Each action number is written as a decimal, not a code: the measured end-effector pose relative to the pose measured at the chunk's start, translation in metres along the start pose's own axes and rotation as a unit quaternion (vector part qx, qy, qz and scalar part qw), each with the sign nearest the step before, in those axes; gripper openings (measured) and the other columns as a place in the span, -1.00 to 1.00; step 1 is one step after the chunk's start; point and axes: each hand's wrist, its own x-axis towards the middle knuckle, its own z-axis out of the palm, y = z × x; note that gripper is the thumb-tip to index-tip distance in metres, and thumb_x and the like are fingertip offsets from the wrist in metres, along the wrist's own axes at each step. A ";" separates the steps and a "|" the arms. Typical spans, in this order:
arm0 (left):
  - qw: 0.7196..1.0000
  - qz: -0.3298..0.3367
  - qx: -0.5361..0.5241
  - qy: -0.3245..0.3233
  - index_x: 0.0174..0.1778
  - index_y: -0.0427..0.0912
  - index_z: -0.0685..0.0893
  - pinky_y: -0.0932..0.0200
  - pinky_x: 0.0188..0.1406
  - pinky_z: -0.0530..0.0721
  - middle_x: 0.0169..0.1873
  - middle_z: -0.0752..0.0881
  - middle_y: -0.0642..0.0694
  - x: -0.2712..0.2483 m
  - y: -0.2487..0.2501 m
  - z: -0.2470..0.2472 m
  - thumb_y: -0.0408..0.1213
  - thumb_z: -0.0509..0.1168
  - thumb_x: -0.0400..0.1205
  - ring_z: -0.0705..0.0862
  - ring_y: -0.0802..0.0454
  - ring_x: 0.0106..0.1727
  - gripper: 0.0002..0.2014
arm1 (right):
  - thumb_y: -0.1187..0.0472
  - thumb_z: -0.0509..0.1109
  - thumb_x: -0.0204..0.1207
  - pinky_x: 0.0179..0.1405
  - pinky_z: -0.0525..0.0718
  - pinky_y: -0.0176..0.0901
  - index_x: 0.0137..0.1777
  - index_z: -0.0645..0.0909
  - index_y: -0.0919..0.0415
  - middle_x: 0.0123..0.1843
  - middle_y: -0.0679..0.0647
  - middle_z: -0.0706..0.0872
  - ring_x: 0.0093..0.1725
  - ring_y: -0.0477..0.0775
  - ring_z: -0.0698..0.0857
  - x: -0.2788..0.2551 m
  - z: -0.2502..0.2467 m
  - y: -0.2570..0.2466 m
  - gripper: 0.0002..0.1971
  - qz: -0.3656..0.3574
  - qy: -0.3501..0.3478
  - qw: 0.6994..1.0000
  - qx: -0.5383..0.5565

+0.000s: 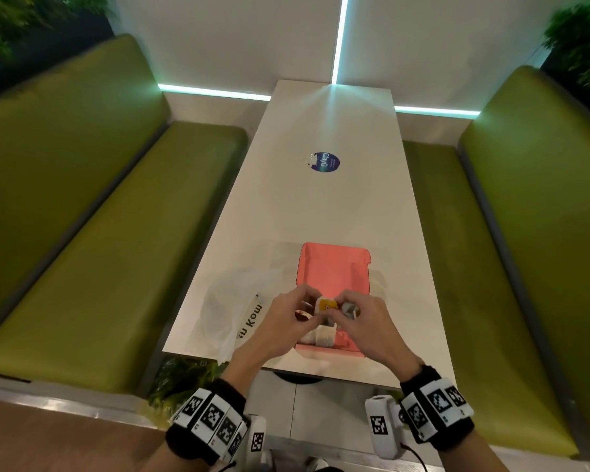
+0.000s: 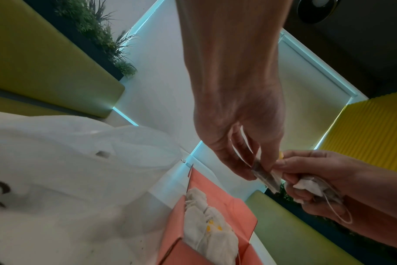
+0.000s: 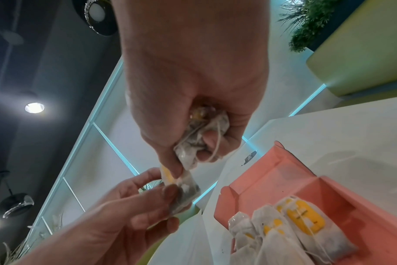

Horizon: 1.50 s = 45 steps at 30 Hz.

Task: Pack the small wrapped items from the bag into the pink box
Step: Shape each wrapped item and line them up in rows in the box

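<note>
Pink box (image 1: 334, 267) holds tea bags (image 3: 290, 227); both hands' fingers (image 1: 312, 298) pinch another (image 1: 327, 305).

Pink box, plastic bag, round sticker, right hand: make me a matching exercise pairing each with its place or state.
Things:
1. pink box
2. white plastic bag
3. round blue sticker
4. right hand

Places or states:
A. far along the table, beyond everything else
B. lies crumpled to the left of the box
C. open, several wrapped items lying at its near end
D. grips a bunch of wrapped items

Pairs: 1-C, 2-B, 3-A, 4-D
</note>
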 end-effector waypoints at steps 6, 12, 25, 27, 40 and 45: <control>1.000 0.004 0.003 0.012 -0.02 -0.15 0.65 0.30 -0.13 0.69 -0.15 0.77 -0.06 0.000 -0.009 0.010 -0.42 0.47 0.59 0.78 0.11 -0.12 -0.84 | 0.00 0.51 0.54 -0.27 0.60 -0.13 -0.06 0.72 -0.12 -0.30 -0.04 0.70 -0.27 -0.02 0.62 -0.004 -0.005 -0.001 -0.96 0.014 -0.008 1.000 -0.013; 0.999 -0.021 0.024 0.000 0.05 0.07 0.55 0.33 -0.14 0.68 0.01 0.68 -0.03 0.001 -0.022 0.028 -0.30 0.49 0.59 0.71 0.12 0.01 -0.73 | -0.02 0.41 0.60 -0.18 0.66 -0.02 -0.05 0.71 -0.04 -0.21 -0.12 0.69 -0.17 -0.09 0.64 -0.002 -0.020 0.011 -0.89 0.030 -0.039 0.988 -0.150; 0.928 0.006 0.358 -0.104 0.26 -0.09 0.59 -0.04 0.14 0.65 0.33 0.59 0.02 -0.018 -0.049 0.059 -0.14 0.27 0.69 0.53 -0.07 0.32 -0.75 | -0.06 0.32 0.61 -0.05 0.68 0.02 0.05 0.67 -0.12 0.06 -0.04 0.71 0.01 0.09 0.68 0.014 -0.002 0.061 -0.86 0.110 -0.174 0.936 -0.286; 0.914 0.001 0.384 -0.129 0.31 -0.11 0.60 -0.05 0.24 0.61 0.42 0.52 0.01 -0.020 -0.049 0.063 -0.15 0.26 0.71 0.47 -0.09 0.39 -0.73 | -0.01 0.31 0.62 -0.05 0.70 0.02 -0.01 0.65 -0.04 0.02 -0.02 0.71 -0.03 0.11 0.68 0.019 0.002 0.062 -0.87 0.125 -0.156 0.936 -0.288; 0.909 0.006 0.393 -0.142 0.39 -0.10 0.58 -0.14 0.22 0.65 0.48 0.44 -0.02 -0.024 -0.049 0.065 -0.18 0.25 0.71 0.44 -0.13 0.43 -0.68 | 0.11 0.22 0.69 -0.19 0.62 -0.03 0.13 0.53 0.09 -0.03 0.10 0.71 -0.10 0.20 0.68 0.023 0.016 0.062 -0.88 0.143 -0.049 0.932 -0.329; 0.908 0.008 0.390 -0.150 0.41 -0.08 0.55 -0.13 0.30 0.63 0.55 0.37 0.00 -0.024 -0.054 0.064 -0.18 0.26 0.71 0.36 -0.12 0.50 -0.67 | 0.07 0.20 0.72 -0.23 0.63 -0.02 0.09 0.48 0.04 -0.05 0.00 0.71 -0.12 0.13 0.69 0.004 0.014 0.059 -0.91 0.080 -0.077 0.936 -0.333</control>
